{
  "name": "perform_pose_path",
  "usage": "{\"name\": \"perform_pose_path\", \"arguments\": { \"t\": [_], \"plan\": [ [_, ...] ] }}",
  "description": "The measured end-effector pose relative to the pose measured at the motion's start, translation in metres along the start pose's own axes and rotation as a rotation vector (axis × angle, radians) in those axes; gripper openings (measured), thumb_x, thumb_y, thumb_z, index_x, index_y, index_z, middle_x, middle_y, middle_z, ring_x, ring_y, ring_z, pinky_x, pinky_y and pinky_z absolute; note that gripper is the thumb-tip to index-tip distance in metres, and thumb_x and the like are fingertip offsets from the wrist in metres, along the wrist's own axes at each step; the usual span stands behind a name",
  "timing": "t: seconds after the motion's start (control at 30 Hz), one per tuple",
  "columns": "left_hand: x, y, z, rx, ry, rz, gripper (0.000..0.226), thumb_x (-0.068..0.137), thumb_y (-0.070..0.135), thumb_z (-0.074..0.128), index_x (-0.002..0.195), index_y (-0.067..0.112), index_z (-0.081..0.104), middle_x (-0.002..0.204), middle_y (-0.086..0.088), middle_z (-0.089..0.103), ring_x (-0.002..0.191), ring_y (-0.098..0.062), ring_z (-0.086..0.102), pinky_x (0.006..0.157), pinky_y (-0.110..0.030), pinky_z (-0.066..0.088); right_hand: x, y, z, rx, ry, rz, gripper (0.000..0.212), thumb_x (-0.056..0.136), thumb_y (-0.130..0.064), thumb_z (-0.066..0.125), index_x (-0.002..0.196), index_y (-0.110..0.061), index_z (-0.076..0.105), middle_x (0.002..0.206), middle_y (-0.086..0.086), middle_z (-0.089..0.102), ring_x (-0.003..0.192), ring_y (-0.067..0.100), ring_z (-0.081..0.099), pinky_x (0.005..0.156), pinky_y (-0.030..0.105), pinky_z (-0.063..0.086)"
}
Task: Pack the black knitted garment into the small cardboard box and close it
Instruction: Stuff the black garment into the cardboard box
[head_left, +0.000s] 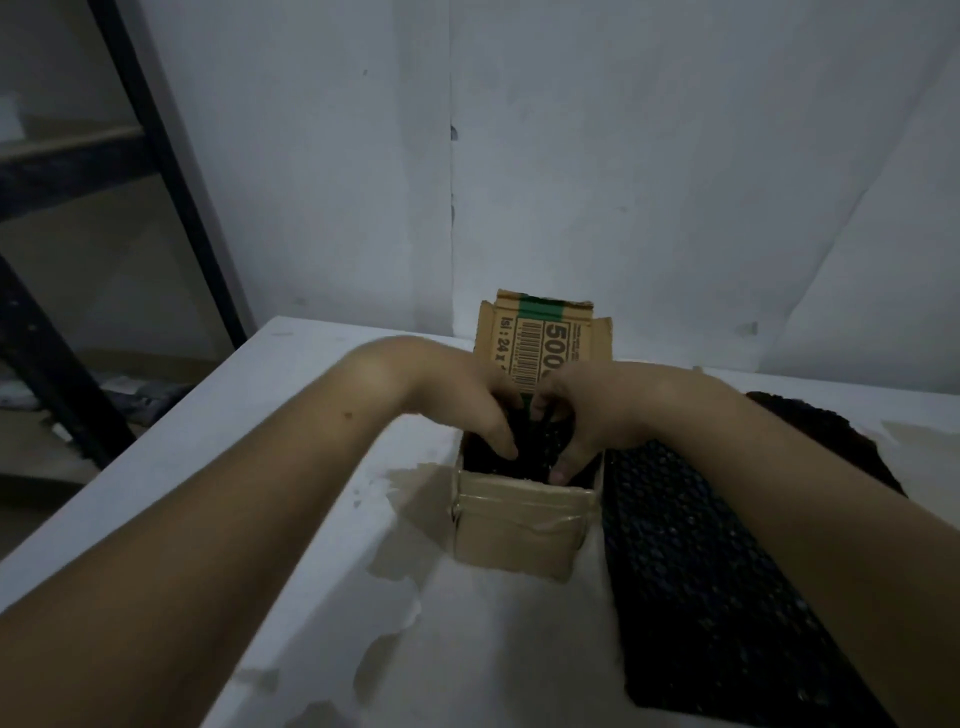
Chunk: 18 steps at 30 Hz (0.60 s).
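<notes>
Mid-stuffing here: our left hand (480, 410) pushed straight fingers onto the black knitted garment (685, 545) inside the small brown cardboard box (519, 525), while our right hand (589, 415) curled into the knit. A long stretch of it trailed across the white counter (493, 649), so feeding that in looked like our next job, then folding down the upright printed flap (540, 338).

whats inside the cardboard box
Part of the black knitted garment sits in the cardboard box, with the left hand and right hand pushed into it. Hands and fabric hide the bottom.
</notes>
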<state>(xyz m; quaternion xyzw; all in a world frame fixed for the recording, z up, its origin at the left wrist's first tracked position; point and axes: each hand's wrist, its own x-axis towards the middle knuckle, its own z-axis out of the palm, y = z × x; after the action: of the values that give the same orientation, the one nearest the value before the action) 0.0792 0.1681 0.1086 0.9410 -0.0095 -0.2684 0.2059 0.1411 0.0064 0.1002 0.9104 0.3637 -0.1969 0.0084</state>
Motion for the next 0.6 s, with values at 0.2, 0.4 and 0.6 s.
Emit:
{"name": "perform_pose_path", "arguments": {
  "t": [0.2, 0.4, 0.6],
  "plan": [
    [-0.011, -0.003, 0.006, 0.174, 0.191, 0.000, 0.032, 0.084, 0.038, 0.073, 0.114, 0.034, 0.063, 0.117, 0.010, 0.061, 0.106, -0.015, 0.058, 0.096, -0.037, 0.049, -0.003, 0.003, 0.009, 0.009, 0.229, -0.139, 0.028, 0.074, -0.034, 0.082, 0.092, -0.025, 0.063, 0.091, -0.007, 0.060, 0.083, 0.013, 0.056, 0.063, 0.026, 0.045],
    [-0.012, -0.011, 0.021, 0.176, 0.270, 0.061, 0.007, 0.092, 0.032, 0.062, 0.095, 0.035, 0.067, 0.102, 0.016, 0.063, 0.095, -0.010, 0.057, 0.091, -0.035, 0.041, -0.020, 0.012, 0.008, 0.195, 0.171, -0.175, 0.006, 0.086, -0.027, 0.067, 0.083, -0.026, 0.072, 0.094, -0.014, 0.068, 0.090, 0.005, 0.061, 0.077, 0.020, 0.048],
    [-0.007, -0.012, 0.027, 0.019, 0.197, 0.043, 0.024, 0.086, 0.045, 0.067, 0.079, 0.021, 0.069, 0.080, 0.006, 0.066, 0.082, -0.015, 0.062, 0.075, -0.033, 0.049, -0.017, 0.015, 0.008, 0.141, 0.093, -0.142, 0.012, 0.076, -0.023, 0.079, 0.082, -0.027, 0.070, 0.103, -0.008, 0.069, 0.094, 0.009, 0.062, 0.084, 0.031, 0.053]
  ]
}}
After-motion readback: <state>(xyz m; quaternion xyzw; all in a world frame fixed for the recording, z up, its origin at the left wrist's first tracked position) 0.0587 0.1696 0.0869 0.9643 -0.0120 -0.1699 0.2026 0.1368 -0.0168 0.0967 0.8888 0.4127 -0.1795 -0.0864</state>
